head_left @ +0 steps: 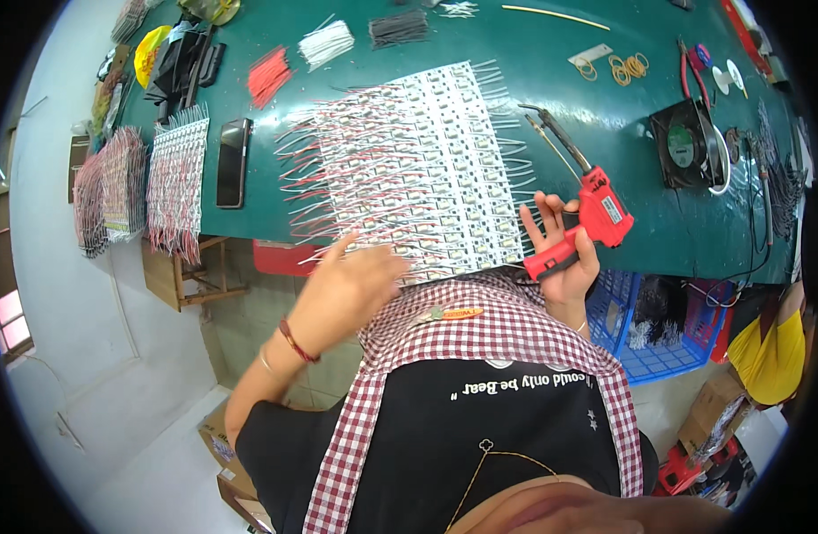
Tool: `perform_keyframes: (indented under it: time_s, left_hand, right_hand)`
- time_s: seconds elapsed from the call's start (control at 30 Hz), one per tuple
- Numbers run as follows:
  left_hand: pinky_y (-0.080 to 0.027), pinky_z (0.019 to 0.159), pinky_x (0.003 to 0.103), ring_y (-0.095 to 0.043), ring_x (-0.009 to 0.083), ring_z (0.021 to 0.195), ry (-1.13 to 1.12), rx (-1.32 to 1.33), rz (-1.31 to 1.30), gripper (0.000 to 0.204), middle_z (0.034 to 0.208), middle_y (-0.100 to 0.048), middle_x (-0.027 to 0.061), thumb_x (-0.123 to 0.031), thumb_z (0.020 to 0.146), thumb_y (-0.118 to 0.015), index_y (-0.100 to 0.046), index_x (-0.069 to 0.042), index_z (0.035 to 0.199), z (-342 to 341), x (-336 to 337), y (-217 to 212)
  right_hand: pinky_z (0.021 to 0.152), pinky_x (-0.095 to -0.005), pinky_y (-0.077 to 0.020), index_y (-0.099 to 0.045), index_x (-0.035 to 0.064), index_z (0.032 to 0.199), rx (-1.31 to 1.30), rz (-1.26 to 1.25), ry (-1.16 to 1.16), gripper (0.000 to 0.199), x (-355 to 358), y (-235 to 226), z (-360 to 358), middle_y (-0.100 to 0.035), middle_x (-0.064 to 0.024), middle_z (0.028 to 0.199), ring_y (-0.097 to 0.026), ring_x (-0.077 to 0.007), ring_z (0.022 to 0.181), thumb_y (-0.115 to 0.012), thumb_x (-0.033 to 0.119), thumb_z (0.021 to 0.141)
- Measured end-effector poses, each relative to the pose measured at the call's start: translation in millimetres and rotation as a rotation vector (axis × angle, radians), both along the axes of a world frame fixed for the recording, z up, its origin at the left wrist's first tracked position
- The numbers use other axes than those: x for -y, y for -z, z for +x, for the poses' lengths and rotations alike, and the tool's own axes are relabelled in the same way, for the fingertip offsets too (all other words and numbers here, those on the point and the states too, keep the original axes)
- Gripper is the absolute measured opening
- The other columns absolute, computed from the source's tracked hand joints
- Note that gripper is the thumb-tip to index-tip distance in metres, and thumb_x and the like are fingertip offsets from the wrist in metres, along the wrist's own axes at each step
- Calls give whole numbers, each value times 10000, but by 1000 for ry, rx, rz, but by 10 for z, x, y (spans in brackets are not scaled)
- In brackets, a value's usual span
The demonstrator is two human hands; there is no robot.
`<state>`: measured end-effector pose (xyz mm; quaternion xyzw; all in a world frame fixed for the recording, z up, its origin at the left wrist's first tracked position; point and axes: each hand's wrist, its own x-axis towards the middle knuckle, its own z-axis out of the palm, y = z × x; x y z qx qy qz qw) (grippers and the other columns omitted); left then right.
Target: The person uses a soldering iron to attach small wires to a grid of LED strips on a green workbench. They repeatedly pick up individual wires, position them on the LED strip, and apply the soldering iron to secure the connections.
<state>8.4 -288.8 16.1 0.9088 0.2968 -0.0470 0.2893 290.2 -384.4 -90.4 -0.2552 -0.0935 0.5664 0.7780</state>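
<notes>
- OK, my R hand (567, 281) is closed on the gun (604, 209), handle across the palm; a couple of fingers stick out straight, so the hold looks light.
- Gun's tip points up and away from the body, prob. to keep that end clear of skin.
- L hand (355, 287) is at the panel's near-left corner; it's blurry, so I can't tell if the fingertips pinch anything or just rest there.
- Panel (458, 169) lies flat on the table (475, 40), near edge right at the apron (480, 334); prob. set close for easy reach w/ both hands.
- Its wires (338, 209) fan out L and R, likely so the board middles stay open to view.
- Those wires are the main snag risk, esp. under the L hand and beside the gun.
- Red bundle (268, 77), white bundle (325, 44) and black bundle (399, 29) sit past the far edge, sorted by colour, I'd guess for quick picking.
- Phone (233, 163) and wired stacks (179, 182) are off L, apart from the panel.
- Fan (683, 147) is off R, limiting how far the gun can swing that way; pliers (686, 76) lie beyond it.
</notes>
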Motion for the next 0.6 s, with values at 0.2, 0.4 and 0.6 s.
perform_keyframes:
  time_s: [0.2, 0.4, 0.6]
  left_hand:
    - [-453, 765, 404, -566, 319, 865, -100, 256, 429, 78, 867, -616, 130, -47, 774, -629, -623, -16, 845, 237, -1570, 287]
    - [-429, 733, 378, -535, 273, 879, 6, 387, 742, 125, 863, -562, 77, -134, 767, -661, -603, -76, 861, 1071, -2517, 845]
    - [-413, 744, 381, -525, 261, 915, -189, 286, 725, 142, 910, -557, 69, -143, 768, -665, -586, -89, 874, 1254, -2567, 1151]
  right_hand:
    - [1089, -566, -276, -467, 62, 1177, 1, 37, 13, 343, -28, -310, 114, -528, -164, 1216, -436, -331, 1252, -571, 222, 893]
    - [1064, -567, -310, -458, 67, 1175, 100, 54, 87, 351, -43, -402, 72, -534, -153, 1187, -484, -303, 1198, -571, 244, 894]
    - [1057, -554, -322, -464, 69, 1169, 138, 39, 164, 345, -17, -496, 13, -536, -139, 1177, -490, -291, 1185, -572, 247, 894]
